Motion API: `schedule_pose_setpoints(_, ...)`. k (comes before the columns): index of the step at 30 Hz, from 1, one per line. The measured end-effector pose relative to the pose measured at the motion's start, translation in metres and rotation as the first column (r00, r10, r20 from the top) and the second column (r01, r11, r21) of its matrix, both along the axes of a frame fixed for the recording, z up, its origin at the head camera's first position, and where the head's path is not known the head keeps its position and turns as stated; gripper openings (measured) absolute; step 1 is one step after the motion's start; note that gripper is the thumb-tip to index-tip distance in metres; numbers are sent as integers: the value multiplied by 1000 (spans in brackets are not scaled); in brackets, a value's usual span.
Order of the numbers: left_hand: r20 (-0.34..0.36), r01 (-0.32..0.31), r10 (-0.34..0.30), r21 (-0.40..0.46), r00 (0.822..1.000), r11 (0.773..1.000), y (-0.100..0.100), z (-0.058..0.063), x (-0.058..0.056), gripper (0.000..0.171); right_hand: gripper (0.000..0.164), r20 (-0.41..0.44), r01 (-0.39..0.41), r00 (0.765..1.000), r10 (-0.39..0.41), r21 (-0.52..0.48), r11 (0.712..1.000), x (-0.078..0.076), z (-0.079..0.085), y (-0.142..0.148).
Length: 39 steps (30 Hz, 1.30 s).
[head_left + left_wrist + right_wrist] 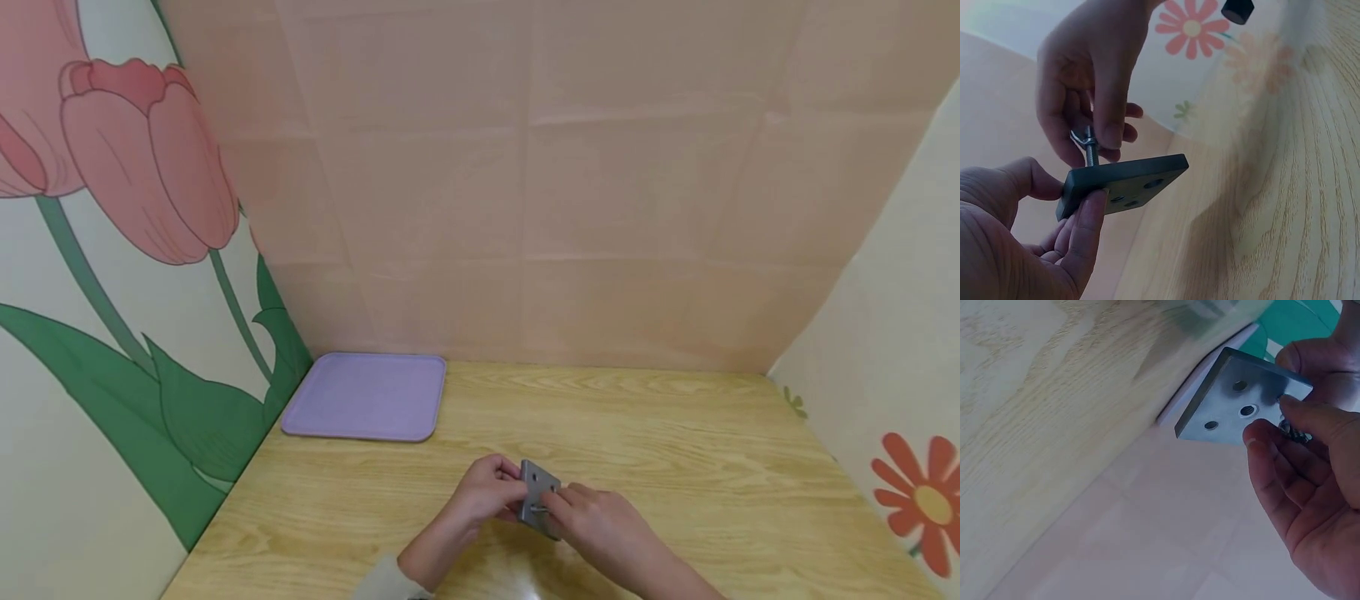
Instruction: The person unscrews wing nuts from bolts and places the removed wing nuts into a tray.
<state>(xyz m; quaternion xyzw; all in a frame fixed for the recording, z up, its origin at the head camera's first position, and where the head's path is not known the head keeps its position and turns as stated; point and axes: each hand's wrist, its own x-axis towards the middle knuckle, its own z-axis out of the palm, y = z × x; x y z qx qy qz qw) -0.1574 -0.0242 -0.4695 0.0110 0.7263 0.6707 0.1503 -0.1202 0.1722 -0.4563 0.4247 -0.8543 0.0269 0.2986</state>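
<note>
My left hand [480, 493] grips one edge of a grey metal plate [542, 483] above the table, thumb on one face and fingers on the other. The plate stands tilted, and several round holes show in its face in the right wrist view. From it sticks a threaded bolt [1090, 155] with a wing nut [1077, 139] on it. My right hand [609, 531] pinches the wing nut between thumb and fingers, close to the plate. In the right wrist view those fingers [1266, 440] partly cover the nut and the bolt.
A purple tray [365, 396] lies at the back left of the wood-grain table [637, 442]. Behind stands a pinkish covered wall [525, 183], with flower-patterned walls at both sides. A black object [1238, 10] shows at the top of the left wrist view.
</note>
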Motion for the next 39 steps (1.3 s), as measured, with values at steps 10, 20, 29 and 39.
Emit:
schedule_pose_setpoints(10, -10, 3, -3, -15, 1000, 1000, 0, -2, -1, 21, 37, 739, 289, 672, -43, -208, 935, -5, 7, 0)
schedule_pose_setpoints(20, -3, -3, 3, -3, 1000, 1000, -1, -2, 0, 22, 46, 942, 353, 298, 158, -262, 898, -15, 4, 4)
schedule_pose_setpoints(29, -16, 1, -1, 5, 1000, 1000, -2, -4, -1, 23, 26, 838, 171, 538, 92, -216, 961, -12, 7, 3)
schedule_pose_setpoints(39, -7, 16, -16, 3, 1000, 1000, -3, -3, 0, 22, 26, 81, -51, 996, 49, 32, 998, -10, 0, 1)
